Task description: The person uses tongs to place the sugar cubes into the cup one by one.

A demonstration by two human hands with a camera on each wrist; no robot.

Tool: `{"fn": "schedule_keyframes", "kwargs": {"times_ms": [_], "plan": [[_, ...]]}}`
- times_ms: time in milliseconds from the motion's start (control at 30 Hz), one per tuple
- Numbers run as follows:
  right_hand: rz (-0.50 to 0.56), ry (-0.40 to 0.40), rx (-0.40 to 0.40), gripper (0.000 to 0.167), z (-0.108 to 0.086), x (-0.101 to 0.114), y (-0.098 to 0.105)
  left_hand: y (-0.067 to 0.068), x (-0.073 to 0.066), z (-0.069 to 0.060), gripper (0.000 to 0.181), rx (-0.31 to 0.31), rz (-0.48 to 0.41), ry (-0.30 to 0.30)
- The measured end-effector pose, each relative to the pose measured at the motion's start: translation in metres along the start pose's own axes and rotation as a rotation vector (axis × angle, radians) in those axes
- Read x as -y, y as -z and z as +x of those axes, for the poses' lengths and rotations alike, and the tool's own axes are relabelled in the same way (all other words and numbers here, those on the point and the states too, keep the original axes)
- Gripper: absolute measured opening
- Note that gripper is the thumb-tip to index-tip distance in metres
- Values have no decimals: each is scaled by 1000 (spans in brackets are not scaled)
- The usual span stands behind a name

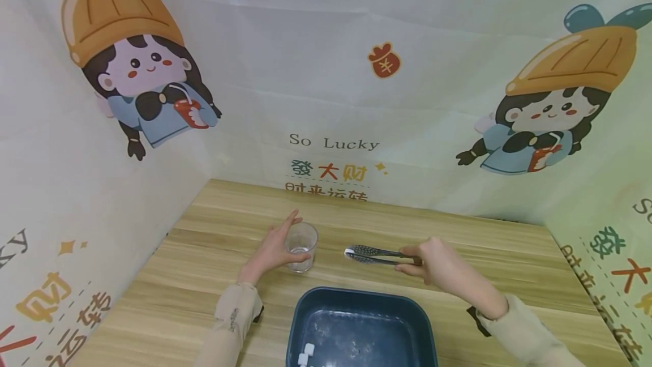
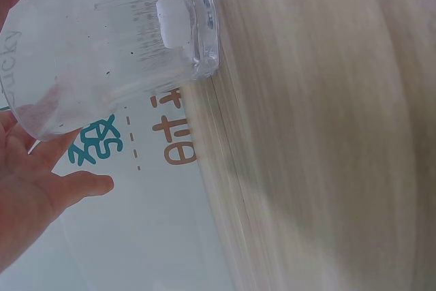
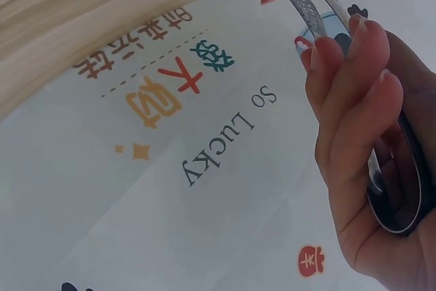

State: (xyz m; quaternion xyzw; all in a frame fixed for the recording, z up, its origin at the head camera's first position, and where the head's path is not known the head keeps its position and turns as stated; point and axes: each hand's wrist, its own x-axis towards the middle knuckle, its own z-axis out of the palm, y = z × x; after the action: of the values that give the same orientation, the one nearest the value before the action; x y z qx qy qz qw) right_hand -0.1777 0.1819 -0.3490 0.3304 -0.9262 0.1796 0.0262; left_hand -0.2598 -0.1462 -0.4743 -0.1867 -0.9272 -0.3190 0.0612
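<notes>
At the tips of the metal tongs, a white cube is pinched, positioned to the right of the clear drinking glass and apart from it. Clearance between the tongs and the wooden table cannot be determined. The right hand grips the tongs near the bend, thumb and fingers on opposite sides, with both tong arms drawn toward each other. The left hand holds the glass, thumb across the near side and fingers round the far side; one lower finger stands free of the wall. The glass is upright on the table, with a second white cube at its base. Nearer the person, a dark blue rectangular tray rests on the table; loose white cubes lie in its left part, partly cut off by the frame edge. Beige sleeves cover both forearms. Behind the table hangs a pale printed sheet, marked with "So Lucky" lettering, a red pouch motif and cartoon figures in orange hats.
</notes>
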Motion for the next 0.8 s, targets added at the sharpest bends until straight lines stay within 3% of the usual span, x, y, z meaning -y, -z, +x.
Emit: {"fn": "schedule_keyframes", "kwargs": {"times_ms": [200, 400, 800], "plan": [[-3, -22, -10, 23, 7, -4, 1, 1, -1, 0, 106, -6, -9, -1], [-32, -43, -33, 33, 16, -7, 1, 1, -2, -1, 107, 1, -18, 4], [-52, -47, -40, 31, 34, -8, -2, 2, -4, -1, 106, -6, -29, 4]]}}
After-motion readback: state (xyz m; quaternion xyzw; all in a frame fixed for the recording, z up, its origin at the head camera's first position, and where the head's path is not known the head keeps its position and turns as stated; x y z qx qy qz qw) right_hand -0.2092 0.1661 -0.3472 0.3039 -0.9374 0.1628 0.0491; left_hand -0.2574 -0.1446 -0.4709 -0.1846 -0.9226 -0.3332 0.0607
